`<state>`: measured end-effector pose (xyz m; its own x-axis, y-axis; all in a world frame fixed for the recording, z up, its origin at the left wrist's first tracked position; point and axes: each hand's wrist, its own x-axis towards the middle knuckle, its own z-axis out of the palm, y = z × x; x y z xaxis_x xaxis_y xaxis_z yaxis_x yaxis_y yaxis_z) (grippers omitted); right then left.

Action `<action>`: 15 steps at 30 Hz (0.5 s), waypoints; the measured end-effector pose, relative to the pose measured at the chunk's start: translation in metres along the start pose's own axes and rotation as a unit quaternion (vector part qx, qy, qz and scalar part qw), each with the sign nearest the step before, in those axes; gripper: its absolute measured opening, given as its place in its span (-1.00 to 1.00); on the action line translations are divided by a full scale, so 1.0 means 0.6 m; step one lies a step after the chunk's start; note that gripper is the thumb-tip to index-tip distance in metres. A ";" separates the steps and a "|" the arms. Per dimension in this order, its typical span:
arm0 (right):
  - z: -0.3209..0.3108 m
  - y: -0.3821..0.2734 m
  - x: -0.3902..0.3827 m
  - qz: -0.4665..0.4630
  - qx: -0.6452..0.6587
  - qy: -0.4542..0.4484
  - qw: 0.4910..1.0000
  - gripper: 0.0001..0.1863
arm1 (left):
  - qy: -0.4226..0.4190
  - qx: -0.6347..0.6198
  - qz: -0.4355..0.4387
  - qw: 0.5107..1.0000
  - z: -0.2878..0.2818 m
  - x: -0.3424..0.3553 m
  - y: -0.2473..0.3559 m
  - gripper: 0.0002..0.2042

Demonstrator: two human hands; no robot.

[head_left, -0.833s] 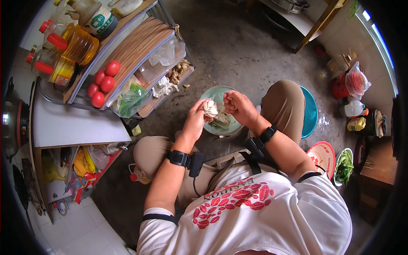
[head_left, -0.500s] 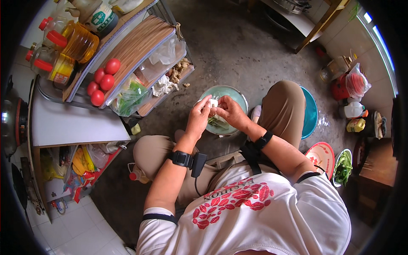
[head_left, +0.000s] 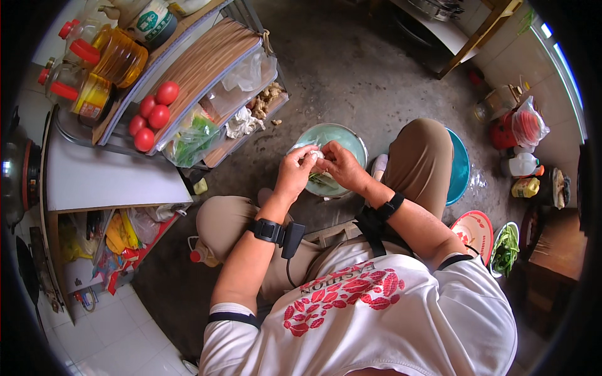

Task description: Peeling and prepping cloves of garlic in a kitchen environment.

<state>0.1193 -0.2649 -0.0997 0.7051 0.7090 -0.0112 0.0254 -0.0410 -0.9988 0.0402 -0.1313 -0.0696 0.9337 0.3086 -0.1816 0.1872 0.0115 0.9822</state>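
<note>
My left hand (head_left: 295, 172) and my right hand (head_left: 342, 164) meet over a pale green basin (head_left: 332, 133), both with fingers pinched round a small white garlic bulb (head_left: 316, 154), which they largely hide. Green and pale scraps (head_left: 324, 182) lie in the basin under my hands. My knees frame the basin on either side.
A rack at upper left holds red tomatoes (head_left: 160, 115), oil bottles (head_left: 125, 59) and bagged greens (head_left: 188, 139). A blue basin (head_left: 459, 166) stands beside my right leg. Near it sit a red-rimmed bowl (head_left: 471, 229) and a bowl of greens (head_left: 506, 247). Containers (head_left: 523, 164) line the right wall.
My right hand has come left from a closed position just apart, and its fingers now meet my left hand's at the garlic, covering more of it.
</note>
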 end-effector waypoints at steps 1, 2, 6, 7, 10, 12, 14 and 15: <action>0.000 0.001 0.000 -0.003 -0.026 -0.004 1.000 -0.79 | 0.005 0.021 0.007 1.000 -0.001 0.001 -0.004 -0.79; -0.001 0.001 -0.001 -0.003 -0.025 -0.005 1.000 -0.79 | 0.010 0.042 0.015 0.999 -0.002 0.001 -0.007 -0.79; -0.005 -0.013 -0.006 -0.048 -0.055 -0.016 0.997 -0.81 | 0.031 0.025 0.010 0.999 -0.006 0.003 -0.010 -0.80; -0.006 -0.021 -0.008 -0.046 -0.032 -0.023 0.998 -0.81 | 0.039 0.014 -0.010 0.999 -0.005 0.002 -0.004 -0.81; -0.009 -0.031 -0.010 -0.026 -0.013 -0.057 0.998 -0.79 | 0.067 0.000 -0.037 0.997 -0.004 0.004 -0.009 -0.82; -0.018 -0.050 -0.009 0.038 0.042 -0.084 0.995 -0.78 | 0.089 -0.003 -0.045 0.995 -0.006 0.006 -0.016 -0.82; -0.024 -0.055 -0.009 0.103 0.095 -0.109 0.984 -0.77 | 0.092 0.071 -0.064 0.991 -0.004 0.008 -0.011 -0.82; -0.026 -0.053 -0.009 0.120 0.130 -0.117 0.977 -0.77 | 0.092 0.072 -0.064 0.991 -0.004 0.010 -0.013 -0.82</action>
<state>0.1256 -0.2785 -0.0674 0.4872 0.8434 -0.2265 -0.3232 -0.0668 -0.9440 0.0436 -0.1274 -0.0784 0.8308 0.4810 -0.2799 0.3546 -0.0698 0.9324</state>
